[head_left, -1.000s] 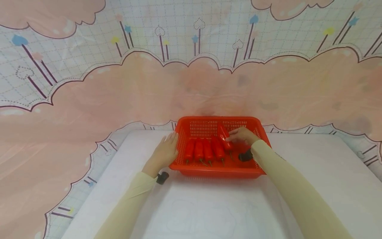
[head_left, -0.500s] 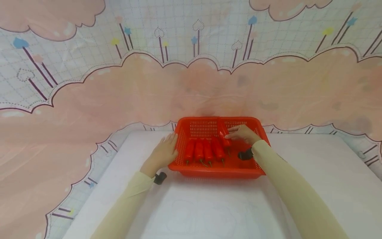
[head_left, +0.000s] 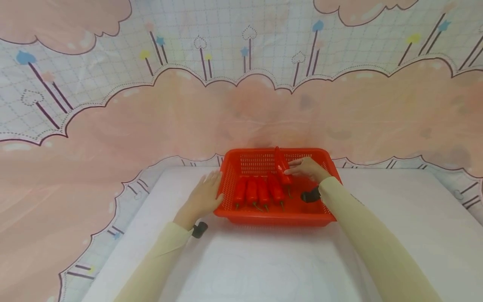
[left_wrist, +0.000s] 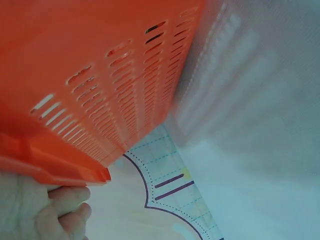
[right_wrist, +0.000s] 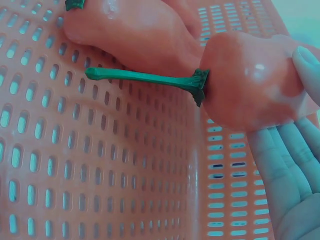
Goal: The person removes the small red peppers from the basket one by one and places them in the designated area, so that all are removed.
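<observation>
I have the left hand (head_left: 201, 197), fingers extended, beside the red basket (head_left: 277, 219). Inside, four peppers (head_left: 263, 191) lie abreast; to their right, my right hand (head_left: 308, 169) pinches a fifth pepper (head_left: 281, 167), higher than a second ago, so its lift seems under way.

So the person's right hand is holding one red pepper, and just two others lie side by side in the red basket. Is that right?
Not quite: the count is off. The head view shows four other peppers lying side by side in the red basket, not two. The right hand is indeed holding one red pepper.
</observation>
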`<state>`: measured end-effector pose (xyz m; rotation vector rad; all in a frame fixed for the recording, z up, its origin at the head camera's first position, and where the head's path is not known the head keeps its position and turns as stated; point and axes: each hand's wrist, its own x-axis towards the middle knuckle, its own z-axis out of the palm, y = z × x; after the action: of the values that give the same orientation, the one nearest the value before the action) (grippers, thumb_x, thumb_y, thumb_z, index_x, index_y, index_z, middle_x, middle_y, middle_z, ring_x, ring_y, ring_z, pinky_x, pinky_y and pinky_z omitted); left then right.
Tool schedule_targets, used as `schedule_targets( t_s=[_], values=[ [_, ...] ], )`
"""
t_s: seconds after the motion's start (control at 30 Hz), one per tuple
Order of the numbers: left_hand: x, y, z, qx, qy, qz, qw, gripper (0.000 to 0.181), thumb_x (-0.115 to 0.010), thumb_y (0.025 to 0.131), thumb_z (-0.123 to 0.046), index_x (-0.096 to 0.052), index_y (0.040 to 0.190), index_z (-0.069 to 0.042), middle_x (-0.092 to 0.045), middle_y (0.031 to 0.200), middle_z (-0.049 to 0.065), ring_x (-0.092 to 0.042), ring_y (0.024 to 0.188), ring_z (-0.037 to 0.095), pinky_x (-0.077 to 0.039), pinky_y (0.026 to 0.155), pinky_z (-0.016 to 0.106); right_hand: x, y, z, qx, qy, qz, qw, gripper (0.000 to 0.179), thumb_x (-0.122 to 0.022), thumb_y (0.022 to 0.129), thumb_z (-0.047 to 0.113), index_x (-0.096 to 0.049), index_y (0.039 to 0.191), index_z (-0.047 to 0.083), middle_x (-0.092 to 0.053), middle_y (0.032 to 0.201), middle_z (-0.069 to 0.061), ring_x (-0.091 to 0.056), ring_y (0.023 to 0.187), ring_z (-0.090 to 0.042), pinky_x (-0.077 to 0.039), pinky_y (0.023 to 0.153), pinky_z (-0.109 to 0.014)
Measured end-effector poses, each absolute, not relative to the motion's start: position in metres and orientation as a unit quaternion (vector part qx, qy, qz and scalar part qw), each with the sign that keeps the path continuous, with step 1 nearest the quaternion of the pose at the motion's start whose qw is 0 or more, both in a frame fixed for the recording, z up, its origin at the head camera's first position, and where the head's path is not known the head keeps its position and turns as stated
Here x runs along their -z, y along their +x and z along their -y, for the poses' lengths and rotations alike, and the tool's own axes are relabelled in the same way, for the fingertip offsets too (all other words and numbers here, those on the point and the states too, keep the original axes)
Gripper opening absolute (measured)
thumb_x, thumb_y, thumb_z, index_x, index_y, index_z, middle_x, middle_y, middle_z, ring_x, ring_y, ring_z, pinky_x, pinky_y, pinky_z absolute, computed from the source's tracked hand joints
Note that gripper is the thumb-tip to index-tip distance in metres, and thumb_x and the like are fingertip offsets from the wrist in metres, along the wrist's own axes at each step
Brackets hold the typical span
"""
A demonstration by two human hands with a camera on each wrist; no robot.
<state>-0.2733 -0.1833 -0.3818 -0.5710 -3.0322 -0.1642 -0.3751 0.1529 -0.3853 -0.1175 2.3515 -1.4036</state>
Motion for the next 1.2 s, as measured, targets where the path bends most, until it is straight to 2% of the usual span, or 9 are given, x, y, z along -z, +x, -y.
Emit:
schedule_targets(
  t_s=[0.23, 0.47, 0.67, 0.83, 1.0, 1.2],
  values=[
    [0.382, -0.272, 0.183, 0.063, -0.201, 0.977, 0.029, 0.067, -0.042, 0.092, -0.024, -0.017, 0.148, 0.005, -0.017, 0.156, 0.019, -0.016, 0.146, 0.033, -0.014, 0.12, 0.048, 0.381, -0.377, -0.154, 0.512, -0.05, -0.835, 0.196, 0.065, -0.066, 0.086, 0.028, -0.042, 0.141, 0.002, -0.047, 0.142, -0.02, -0.053, 0.124, -0.035, -0.046, 0.102, -0.043],
    [0.379, -0.273, 0.181, 0.045, -0.23, 0.972, 0.027, 0.065, -0.042, 0.09, -0.02, -0.02, 0.146, 0.008, -0.018, 0.155, 0.023, -0.018, 0.145, 0.034, -0.018, 0.12, 0.046, 0.366, -0.369, -0.158, 0.515, -0.044, -0.836, 0.184, 0.062, -0.065, 0.087, 0.028, -0.044, 0.139, 0.002, -0.053, 0.136, -0.018, -0.056, 0.121, -0.033, -0.047, 0.102, -0.041],
    [0.377, -0.274, 0.182, 0.023, -0.24, 0.97, 0.022, 0.064, -0.041, 0.091, -0.02, -0.022, 0.145, 0.008, -0.018, 0.154, 0.023, -0.018, 0.145, 0.035, -0.018, 0.12, 0.046, 0.35, -0.362, -0.161, 0.544, -0.031, -0.82, 0.174, 0.064, -0.067, 0.085, 0.024, -0.043, 0.14, 0.0, -0.05, 0.139, -0.019, -0.056, 0.12, -0.033, -0.043, 0.105, -0.044],
    [0.375, -0.274, 0.182, 0.018, -0.242, 0.97, 0.02, 0.064, -0.041, 0.09, -0.02, -0.023, 0.145, 0.008, -0.019, 0.154, 0.022, -0.019, 0.145, 0.035, -0.018, 0.12, 0.045, 0.337, -0.354, -0.163, 0.55, -0.035, -0.818, 0.163, 0.066, -0.068, 0.085, 0.021, -0.04, 0.141, 0.002, -0.045, 0.143, -0.02, -0.049, 0.126, -0.035, -0.039, 0.109, -0.047],
    [0.374, -0.274, 0.181, 0.013, -0.246, 0.969, 0.023, 0.064, -0.041, 0.09, -0.02, -0.024, 0.145, 0.009, -0.021, 0.154, 0.023, -0.022, 0.144, 0.036, -0.02, 0.119, 0.046, 0.323, -0.342, -0.168, 0.53, -0.045, -0.835, 0.143, 0.065, -0.068, 0.084, 0.022, -0.042, 0.141, 0.004, -0.048, 0.141, -0.019, -0.042, 0.131, -0.035, -0.035, 0.111, -0.05],
    [0.372, -0.272, 0.18, 0.019, -0.243, 0.97, 0.017, 0.065, -0.041, 0.09, -0.02, -0.023, 0.145, 0.008, -0.02, 0.154, 0.023, -0.021, 0.144, 0.034, -0.019, 0.12, 0.045, 0.311, -0.327, -0.177, 0.509, -0.064, -0.852, 0.102, 0.065, -0.069, 0.083, 0.027, -0.045, 0.14, 0.006, -0.053, 0.136, -0.019, -0.047, 0.128, -0.035, -0.041, 0.106, -0.05]
  ],
)
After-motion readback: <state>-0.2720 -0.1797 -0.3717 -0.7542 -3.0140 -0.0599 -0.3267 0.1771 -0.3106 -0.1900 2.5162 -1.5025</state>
